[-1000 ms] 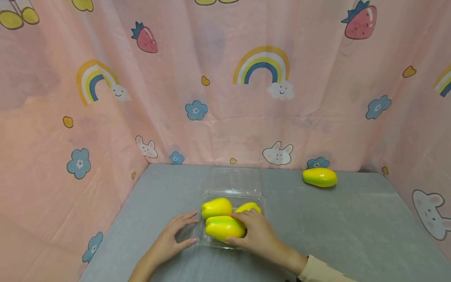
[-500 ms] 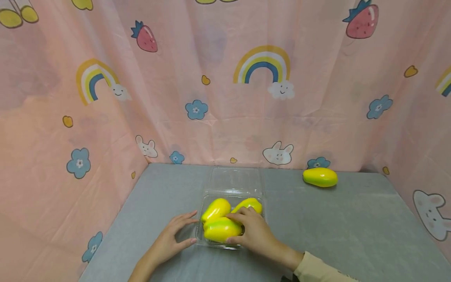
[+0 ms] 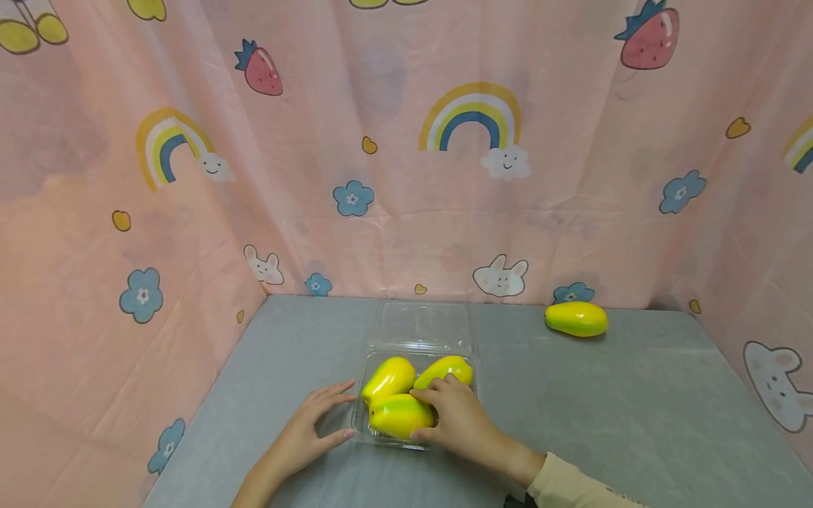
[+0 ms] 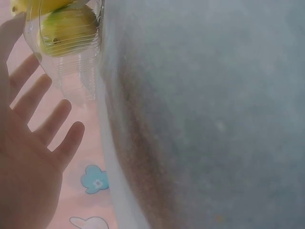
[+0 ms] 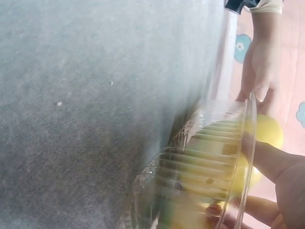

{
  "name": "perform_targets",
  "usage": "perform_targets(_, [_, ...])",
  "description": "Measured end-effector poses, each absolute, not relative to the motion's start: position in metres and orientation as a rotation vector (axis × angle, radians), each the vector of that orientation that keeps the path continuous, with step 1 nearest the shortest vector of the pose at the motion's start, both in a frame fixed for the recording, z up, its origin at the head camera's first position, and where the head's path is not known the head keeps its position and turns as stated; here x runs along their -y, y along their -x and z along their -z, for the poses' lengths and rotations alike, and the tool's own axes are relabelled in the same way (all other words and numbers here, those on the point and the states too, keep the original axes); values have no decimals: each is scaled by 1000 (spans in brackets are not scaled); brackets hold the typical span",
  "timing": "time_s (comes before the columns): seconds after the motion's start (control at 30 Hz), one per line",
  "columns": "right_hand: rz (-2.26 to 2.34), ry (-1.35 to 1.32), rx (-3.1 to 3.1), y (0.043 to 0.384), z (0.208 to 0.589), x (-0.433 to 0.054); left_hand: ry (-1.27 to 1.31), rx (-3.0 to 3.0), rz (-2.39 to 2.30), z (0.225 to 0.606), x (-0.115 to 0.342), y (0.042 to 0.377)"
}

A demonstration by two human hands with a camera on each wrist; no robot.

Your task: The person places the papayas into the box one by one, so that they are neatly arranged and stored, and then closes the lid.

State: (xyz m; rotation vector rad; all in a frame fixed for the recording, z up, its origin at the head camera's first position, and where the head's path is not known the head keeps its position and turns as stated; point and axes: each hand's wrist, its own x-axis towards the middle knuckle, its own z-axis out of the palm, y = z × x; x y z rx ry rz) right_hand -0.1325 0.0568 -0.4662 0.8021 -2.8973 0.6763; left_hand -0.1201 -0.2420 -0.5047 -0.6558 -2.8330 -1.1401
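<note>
Three yellow-green papayas lie in a clear plastic clamshell box (image 3: 387, 444) in the head view. My right hand (image 3: 466, 427) holds the front papaya (image 3: 399, 416) at its right end, thumb on the near side and fingers over the top. Behind it, the back-left papaya (image 3: 389, 376) slants, and the back-right papaya (image 3: 444, 370) is partly covered by my fingers. My left hand (image 3: 314, 423) is beside the box's left rim, fingers spread and thumb apart, holding nothing. In the left wrist view, the fingers (image 4: 62, 114) are extended near the clear wall.
The box's lid (image 3: 424, 324) lies folded back towards the curtain. Another papaya (image 3: 576, 319) rests on the grey table (image 3: 603, 409) at the back right. A pink patterned curtain (image 3: 381, 233) hangs behind and along the sides.
The front papaya has shifted slightly down and left with my right hand. The back-left papaya has turned from level to slanted, and the back-right one shows more. My left hand stays put.
</note>
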Motion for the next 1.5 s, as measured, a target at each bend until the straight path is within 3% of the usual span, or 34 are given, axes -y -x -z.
perform_targets(0.77, [-822, -832, 2768, 133, 471, -73, 654, 2805, 1140, 503, 240, 125])
perform_targets(1.07, [-869, -691, 2781, 145, 461, -93, 636, 2785, 1070, 496, 236, 132])
perform_targets(1.5, [-855, -704, 2747, 169, 454, -121, 719, 2776, 927, 488, 230, 155])
